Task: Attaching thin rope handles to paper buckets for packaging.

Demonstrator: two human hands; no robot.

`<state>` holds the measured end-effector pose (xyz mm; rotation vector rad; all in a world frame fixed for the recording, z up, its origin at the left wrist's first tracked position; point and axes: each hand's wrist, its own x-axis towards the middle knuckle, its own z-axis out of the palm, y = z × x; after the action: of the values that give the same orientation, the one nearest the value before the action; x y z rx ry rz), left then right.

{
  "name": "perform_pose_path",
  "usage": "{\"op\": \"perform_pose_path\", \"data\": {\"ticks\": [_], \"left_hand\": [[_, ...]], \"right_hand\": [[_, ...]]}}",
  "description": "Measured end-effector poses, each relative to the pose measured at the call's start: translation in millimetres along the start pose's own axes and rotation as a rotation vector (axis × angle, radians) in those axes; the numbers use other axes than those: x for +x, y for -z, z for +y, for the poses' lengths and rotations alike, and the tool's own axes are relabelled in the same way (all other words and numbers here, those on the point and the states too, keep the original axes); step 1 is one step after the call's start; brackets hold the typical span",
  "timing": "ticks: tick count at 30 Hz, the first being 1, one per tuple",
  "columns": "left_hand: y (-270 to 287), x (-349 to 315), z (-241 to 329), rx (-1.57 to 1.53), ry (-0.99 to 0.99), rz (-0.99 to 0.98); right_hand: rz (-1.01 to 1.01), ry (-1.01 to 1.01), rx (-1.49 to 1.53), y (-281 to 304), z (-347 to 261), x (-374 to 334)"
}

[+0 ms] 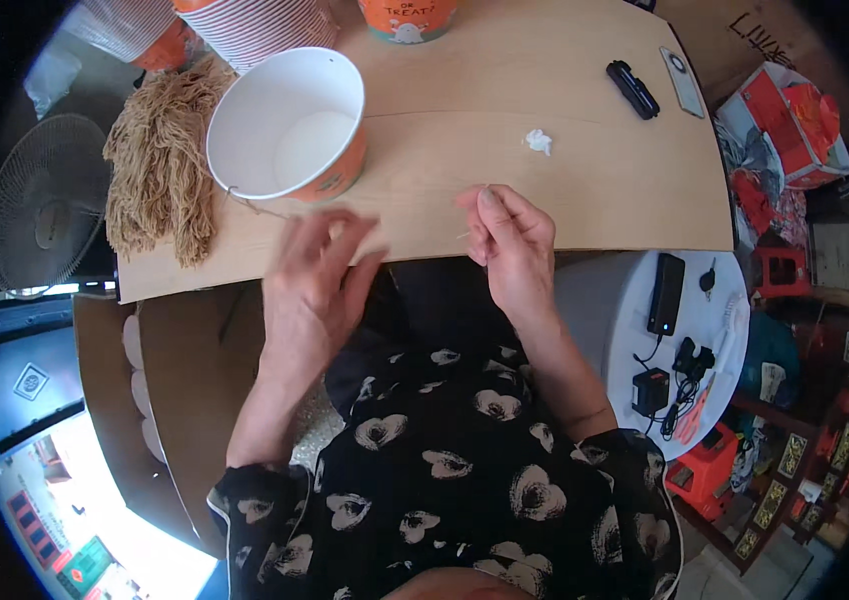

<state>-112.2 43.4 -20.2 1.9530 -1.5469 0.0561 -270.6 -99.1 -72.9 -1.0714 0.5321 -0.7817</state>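
A: Grip status?
B: Left hand [317,272] blurred, fingers loosely apart; can't tell if it has the cord [256,208]. Right hand [517,240]: thumb pinched to fingers, apparently on a thin tan strand [464,236].
A: Where's the bucket [287,122]?
B: On the table [445,125], looks upright, mouth up. Lies ahead and slightly left of the left hand, which is nearer; right hand is well apart from it.
A: Key relation?
B: Cord runs from the bucket's near rim, slanting rightward to the left hand.
A: Farther out?
B: Twine [165,165] just left of the bucket, stack [265,32] behind, white scrap [539,141] ahead of the right hand, black tool [633,90] beyond, rightward.
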Motion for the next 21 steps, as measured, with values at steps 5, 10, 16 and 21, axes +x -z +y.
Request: {"op": "perform_pose_path", "data": {"ticks": [5,10,16,21], "left_hand": [[-9.1,63.3,-14.1,0.356,-0.070,0.229],[3.3,47.3,-35.4,0.282,-0.117,0.122],[32.8,28.5,-25.2,0.300,-0.039,0.155],[18.2,1.8,-2.1,-0.502,0.175,0.095]], "right_hand": [[-0.149,-0.051,-0.027,-15.7,-14.8,-13.4],[-0.417,-0.082,-0.159,-31.6,-35.9,-12.3],[-0.392,-0.067,-0.021,-39.1,-21.0,-3.0],[-0.346,-0.005,-0.139,-51.4,-18.2,1.0]]}}
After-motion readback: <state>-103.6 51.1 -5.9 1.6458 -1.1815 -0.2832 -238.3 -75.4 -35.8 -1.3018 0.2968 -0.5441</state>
